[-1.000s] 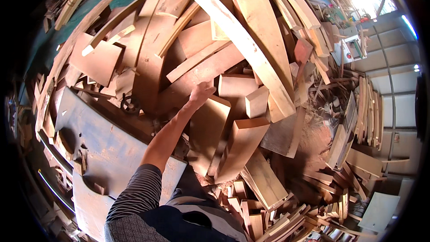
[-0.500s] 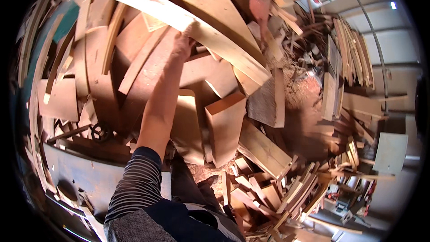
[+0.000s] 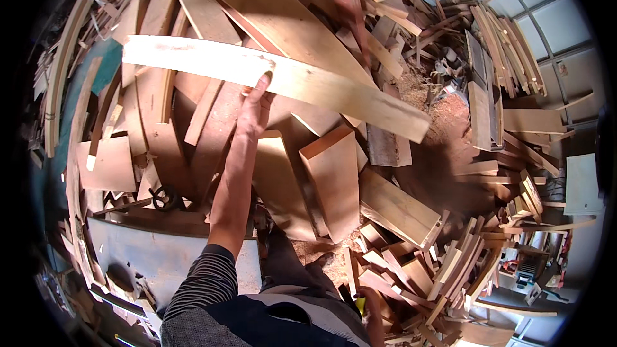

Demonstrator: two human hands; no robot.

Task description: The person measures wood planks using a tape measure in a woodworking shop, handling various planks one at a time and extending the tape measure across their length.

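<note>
Wood everywhere, so starting at the hand. Left hand (image 3: 256,104) is reaching up and forward, arm fully extended, fingers closing on the near edge of a long pale plank (image 3: 276,77); thumb side is sitting under it, fingertips over the top edge. Grip looks like a clamp, not a pinch. Right hand (image 3: 371,305) is hanging low at the bottom of the view, by the hip; can't tell whether it's spread or curled, too small and half hidden.

Plank is lying across the top of the scrap heap, running from upper left down to right, its far end overhanging a patch of sawdust (image 3: 443,112). It's crossing a wider curved board (image 3: 270,13) behind it and resting on darker offcuts below.

Just under the forearm: a brown wedge-shaped panel (image 3: 334,177) standing tilted, a flat pale board (image 3: 398,209) beside it to the right. Lower left, a blue-grey metal table (image 3: 160,257) is carrying a small black clamp-like part (image 3: 166,198) near its far edge. Right side, stacked slats (image 3: 501,45) leaning toward a panelled wall.

Progress, my read: plank is gripped but appears to be resting on the pile at both ends, so the pick is only starting. Lifting it clear and moving it anywhere is all left to do.
</note>
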